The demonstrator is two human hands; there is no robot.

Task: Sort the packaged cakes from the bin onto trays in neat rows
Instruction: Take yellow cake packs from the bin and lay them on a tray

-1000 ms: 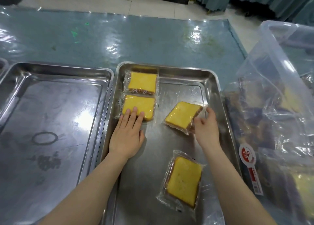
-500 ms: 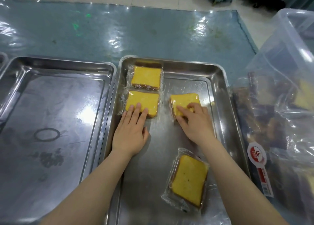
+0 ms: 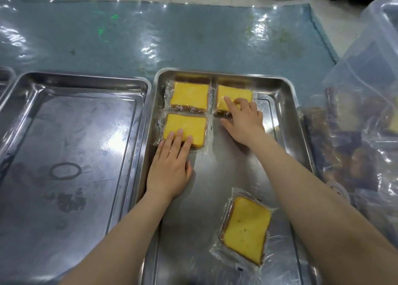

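A blue table covered in glossy clear plastic sheet [image 3: 193,37] carries two rectangular stainless-steel trays side by side: the left steel tray [image 3: 71,155] holds nothing, while the right steel tray [image 3: 288,104] holds four yellow sponge cakes in clear wrappers. The left hand [image 3: 170,168] lies flat and open, fingertips on the near-left wrapped cake [image 3: 187,127], just below the far-left wrapped cake [image 3: 189,97]; the right hand [image 3: 243,119], fingers spread, presses the far-right wrapped cake [image 3: 232,97] beside it. A tilted fourth wrapped cake [image 3: 245,231] lies apart near the front, and a clear plastic bin [image 3: 366,73] of more cakes stands right of the tray.
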